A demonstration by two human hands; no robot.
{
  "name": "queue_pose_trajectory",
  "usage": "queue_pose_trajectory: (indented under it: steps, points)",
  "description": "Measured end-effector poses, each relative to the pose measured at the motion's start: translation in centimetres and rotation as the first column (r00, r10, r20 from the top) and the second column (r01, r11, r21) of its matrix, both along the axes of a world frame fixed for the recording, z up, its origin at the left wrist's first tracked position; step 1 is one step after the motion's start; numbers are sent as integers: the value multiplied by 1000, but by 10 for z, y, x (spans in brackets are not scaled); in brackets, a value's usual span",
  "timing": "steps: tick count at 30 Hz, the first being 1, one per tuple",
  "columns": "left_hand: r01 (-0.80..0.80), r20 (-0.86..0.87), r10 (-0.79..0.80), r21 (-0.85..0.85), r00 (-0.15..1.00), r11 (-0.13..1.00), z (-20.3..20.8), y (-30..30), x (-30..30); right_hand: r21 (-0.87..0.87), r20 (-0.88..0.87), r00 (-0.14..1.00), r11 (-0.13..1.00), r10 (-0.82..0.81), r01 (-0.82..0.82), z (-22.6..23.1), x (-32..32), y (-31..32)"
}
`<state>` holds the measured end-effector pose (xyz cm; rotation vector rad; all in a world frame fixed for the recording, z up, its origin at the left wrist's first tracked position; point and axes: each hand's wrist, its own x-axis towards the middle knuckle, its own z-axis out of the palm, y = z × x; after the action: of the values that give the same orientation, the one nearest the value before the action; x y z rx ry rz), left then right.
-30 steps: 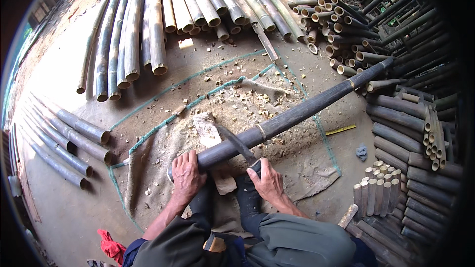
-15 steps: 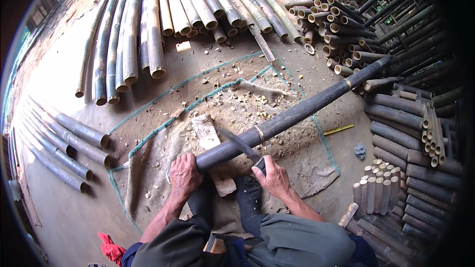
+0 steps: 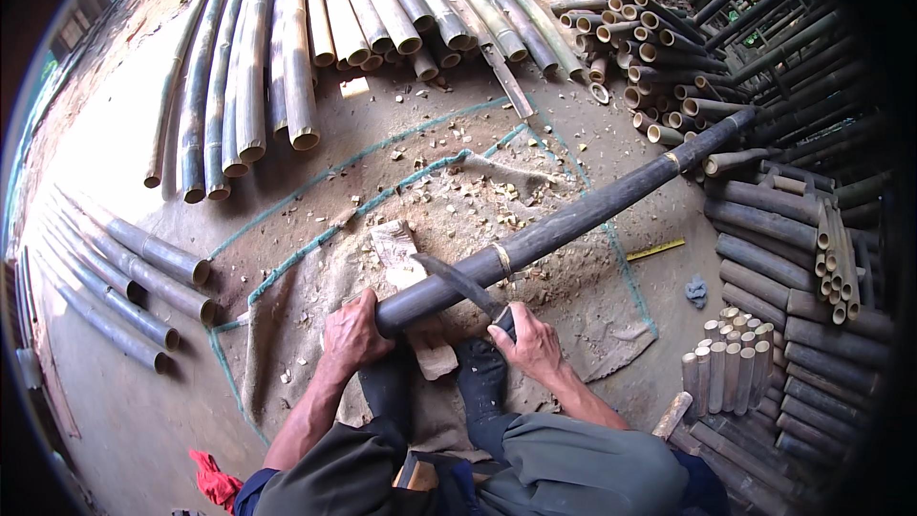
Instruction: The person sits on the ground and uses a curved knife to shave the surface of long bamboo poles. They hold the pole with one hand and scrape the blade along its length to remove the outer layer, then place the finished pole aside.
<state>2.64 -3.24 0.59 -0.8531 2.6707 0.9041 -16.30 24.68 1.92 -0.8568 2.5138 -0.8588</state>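
A long dark bamboo pole (image 3: 583, 208) slants from my lap side up to the far right. Its near part passes over a pale wooden block (image 3: 436, 355) between my feet. My left hand (image 3: 355, 333) is closed at the pole's near end, its fingertips partly hidden behind the end. In my right hand (image 3: 530, 342) is the dark handle of a curved knife (image 3: 463, 285). The blade crosses above the pole, its tip pointing to the far left, near a pale flat piece of wood (image 3: 394, 248).
Beneath lies sacking (image 3: 315, 296) with a teal edge, strewn with wood chips. Long bamboo poles (image 3: 301, 86) spread at the back, more poles (image 3: 143, 272) at the left. Cut bamboo lengths (image 3: 812, 277) are stacked at right, near a yellow ruler (image 3: 655, 250) and short upright pieces (image 3: 726, 363). A red cloth (image 3: 216, 483) lies lower left.
My left hand has turned at the pole's end, its fingers slipping from the top down behind it. The knife's tip has shifted slightly toward me; the pole barely moves.
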Motion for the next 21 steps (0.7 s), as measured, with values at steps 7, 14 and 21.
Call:
queue_pose_trajectory:
  steps: [7,14,21]
  points:
    - [74,66,-79,74,995,995,5,-15,-1,26,-85,983,987,161,-160,-3,-4,2]
    - [32,13,-32,11,999,999,2,-4,3,-30,13,993,993,119,-118,-4,-1,-3]
    - [-86,-199,11,-371,980,925,-25,30,14,-87,-101,991,991,92,-101,-29,-4,2]
